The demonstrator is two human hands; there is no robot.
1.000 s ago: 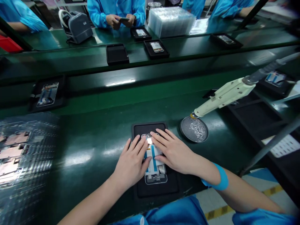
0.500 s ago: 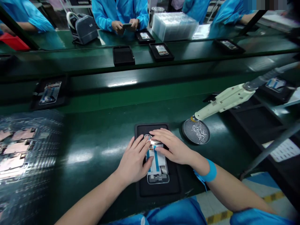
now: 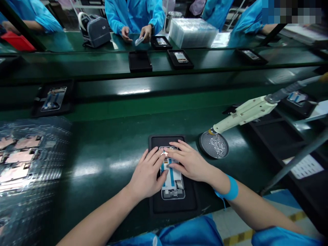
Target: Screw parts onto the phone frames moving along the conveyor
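A partly assembled phone frame (image 3: 172, 182) lies on a black mat tray (image 3: 173, 206), with blue strips and silver parts showing on its lower half. My left hand (image 3: 148, 174) rests on its upper left, fingertips at the top and thumb along the side. My right hand (image 3: 188, 162) lies across the upper right, with its fingertips meeting those of my left hand. Together they hide the top of the frame. A blue wrist strap (image 3: 230, 188) circles my right wrist. To the right stands a round mesh tray of tiny screws (image 3: 214, 145), under the tip of a hanging cream electric screwdriver (image 3: 242, 114).
A plastic blister tray of copper-coloured parts (image 3: 32, 153) lies at left on the green conveyor (image 3: 102, 95). Several black trays with phones sit beyond. Across the line, a co-worker's hands (image 3: 137, 34) hold a small pale piece near a transparent tray stack (image 3: 193, 33).
My hands stay on the phone frame, with slight finger shifts. The co-worker's hands have moved apart, and the far side of the view has shifted slightly downward.
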